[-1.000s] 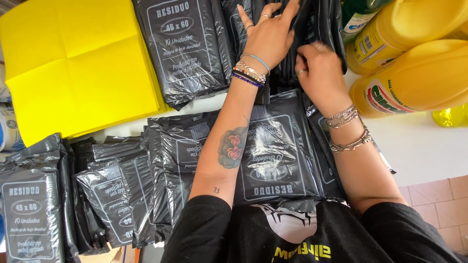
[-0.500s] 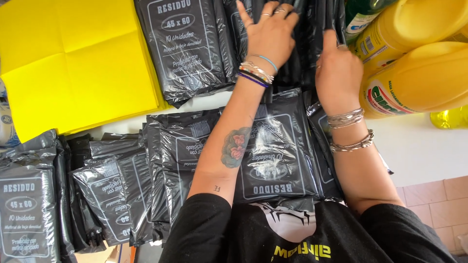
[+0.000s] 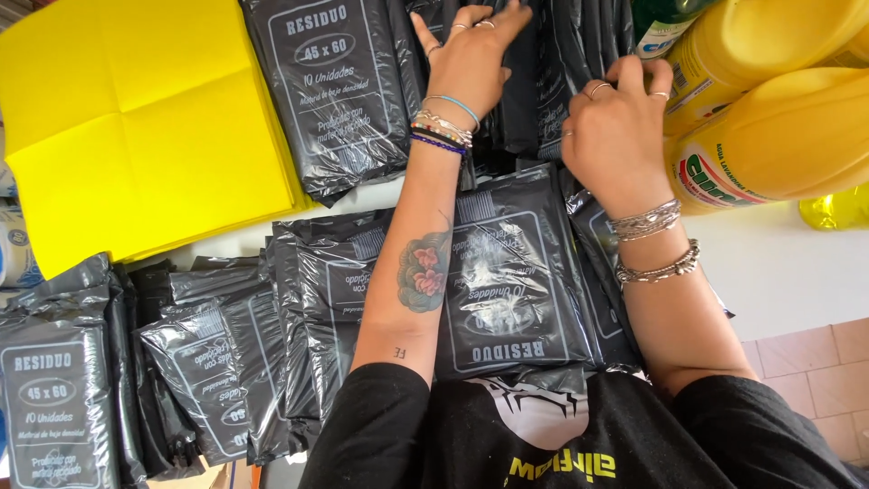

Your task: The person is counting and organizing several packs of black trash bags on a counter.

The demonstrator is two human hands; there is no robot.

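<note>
Head view: we see the left hand (image 3: 472, 56) lying flat, fingers spread apart, on the upright row of black bag packs (image 3: 552, 72) at the far edge of the white table (image 3: 778, 263), while the right hand (image 3: 617, 127) has its fingers curled together into the same row, just beside 2 yellow bottles (image 3: 778, 118). More black packs (image 3: 507, 272) lie flat under both forearms, and a folded yellow sheet (image 3: 136, 127) lies well to the left.
</note>
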